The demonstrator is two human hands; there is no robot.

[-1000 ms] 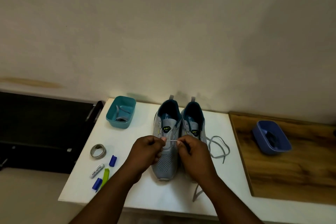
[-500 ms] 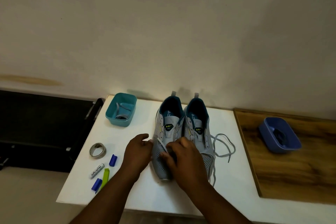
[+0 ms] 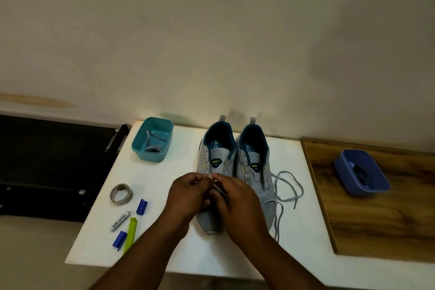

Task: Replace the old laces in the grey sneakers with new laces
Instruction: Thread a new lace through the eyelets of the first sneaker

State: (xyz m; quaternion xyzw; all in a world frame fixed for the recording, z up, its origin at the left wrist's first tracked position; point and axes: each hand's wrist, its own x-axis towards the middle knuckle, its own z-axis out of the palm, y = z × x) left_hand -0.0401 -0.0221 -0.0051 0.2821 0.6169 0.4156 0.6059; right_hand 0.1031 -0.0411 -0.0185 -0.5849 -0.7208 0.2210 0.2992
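Two grey sneakers stand side by side on the white table (image 3: pixel 164 176), toes toward me. My left hand (image 3: pixel 188 193) and my right hand (image 3: pixel 237 202) meet over the front of the left sneaker (image 3: pixel 211 160); their curled fingers pinch a grey lace end between them and hide the lower eyelets. The right sneaker (image 3: pixel 255 167) has a loose grey lace (image 3: pixel 289 186) trailing off its right side onto the table. A teal tub (image 3: pixel 153 139) at the back left holds a coiled lace. A blue tub (image 3: pixel 360 172) on the wooden board holds a dark lace.
A tape ring (image 3: pixel 121 193), a white battery (image 3: pixel 120 220), two blue caps (image 3: pixel 142 206) and a green clip (image 3: pixel 130 234) lie on the table's left. The wooden board (image 3: pixel 376 219) adjoins the right side. A dark stand (image 3: pixel 47 160) sits left of the table.
My hands parted, dropped onto the left sneaker's toe area, then came back together over its front with a lace end pinched between them. The camera view shifted slightly.
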